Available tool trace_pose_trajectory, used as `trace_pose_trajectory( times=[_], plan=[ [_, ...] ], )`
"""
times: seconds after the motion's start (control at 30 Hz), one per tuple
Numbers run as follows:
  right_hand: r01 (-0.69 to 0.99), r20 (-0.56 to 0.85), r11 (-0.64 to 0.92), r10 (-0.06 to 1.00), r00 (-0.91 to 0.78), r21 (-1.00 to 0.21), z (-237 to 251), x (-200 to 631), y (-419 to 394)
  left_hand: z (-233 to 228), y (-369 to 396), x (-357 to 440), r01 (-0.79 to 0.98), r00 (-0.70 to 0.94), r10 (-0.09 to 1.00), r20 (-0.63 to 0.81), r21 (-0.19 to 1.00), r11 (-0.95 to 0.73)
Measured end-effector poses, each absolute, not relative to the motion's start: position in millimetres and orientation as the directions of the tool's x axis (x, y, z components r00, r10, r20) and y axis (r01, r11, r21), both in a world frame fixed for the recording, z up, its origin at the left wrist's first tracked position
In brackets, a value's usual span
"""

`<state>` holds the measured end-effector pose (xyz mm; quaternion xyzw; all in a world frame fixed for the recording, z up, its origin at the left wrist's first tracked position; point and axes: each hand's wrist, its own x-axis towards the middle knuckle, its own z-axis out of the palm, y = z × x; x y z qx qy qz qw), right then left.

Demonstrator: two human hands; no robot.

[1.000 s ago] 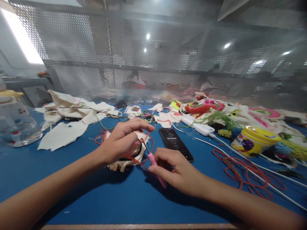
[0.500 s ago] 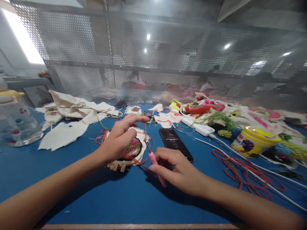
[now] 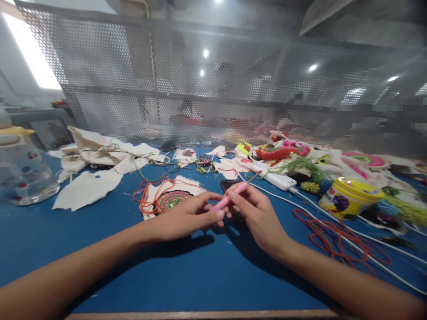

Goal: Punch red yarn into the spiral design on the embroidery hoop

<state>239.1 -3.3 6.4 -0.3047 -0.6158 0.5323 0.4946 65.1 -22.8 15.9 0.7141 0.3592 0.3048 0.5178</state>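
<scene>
Above the table, my right hand (image 3: 255, 215) pinches a punch needle with a pink handle (image 3: 222, 203), whose thin metal tip points up and to the right. My left hand (image 3: 196, 211) has its thumb and fingers closed around the handle's lower end. Behind my left hand, partly covered by it, lies a cream cloth with a round pattern (image 3: 170, 199) of pink, green and black yarn. Orange-red yarn (image 3: 146, 202) loops along the cloth's left side. A dark phone (image 3: 228, 183) lies largely hidden behind my right hand.
Cream cloth scraps (image 3: 88, 186) lie to the left beside a clear water bottle (image 3: 28, 173). On the right are a yellow tub (image 3: 350, 200), a white power bank (image 3: 278, 180) with cables, loose orange-red yarn (image 3: 336, 240) and a colourful heap of yarn pieces. A perforated metal screen (image 3: 200, 106) stands behind.
The punch needle has turned from pointing up-left to up-right. My left hand has dropped from above the patterned cloth to the handle, and both hands have come together.
</scene>
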Motion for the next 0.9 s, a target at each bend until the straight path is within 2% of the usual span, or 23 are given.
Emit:
trace_pose_trajectory(
  times=[0.07,0.13,0.2,0.33,0.43,0.53,0.9],
  plan=[
    [-0.218,0.294,0.251,0.935,-0.196,-0.943,6.4,240.7,0.3,15.7,-21.7,64.6,0.206,0.587,0.809,0.021,0.963,-0.175],
    [-0.278,0.283,0.245,0.953,-0.108,-0.929,6.3,242.0,4.3,16.2,-17.8,62.4,0.283,0.535,0.844,-0.028,0.948,-0.147],
    [-0.319,0.262,0.236,0.964,-0.04,-0.918,6.0,242.7,7.9,17.3,-12.4,59.1,0.371,0.452,0.892,0.004,0.908,-0.192],
    [-0.348,0.228,0.22,0.974,0.019,-0.911,5.2,243.2,12.5,17.6,-2.4,51.2,0.62,0.294,0.929,0.224,0.696,-0.364],
    [-0.346,0.214,0.201,0.977,0.001,-0.916,5.3,243.4,14.0,16.1,2.0,45.6,0.769,0.22,0.927,0.303,0.531,-0.356],
    [-0.352,0.21,0.196,0.978,-0.002,-0.915,6.2,243.4,14.3,15.2,4.8,41.3,0.839,0.196,0.923,0.332,0.431,-0.333],
    [-0.35,0.209,0.196,0.978,0.0,-0.916,4.9,243.8,15.5,13.0,10.9,36.4,0.881,0.125,0.94,0.318,0.401,-0.253]
  ],
)
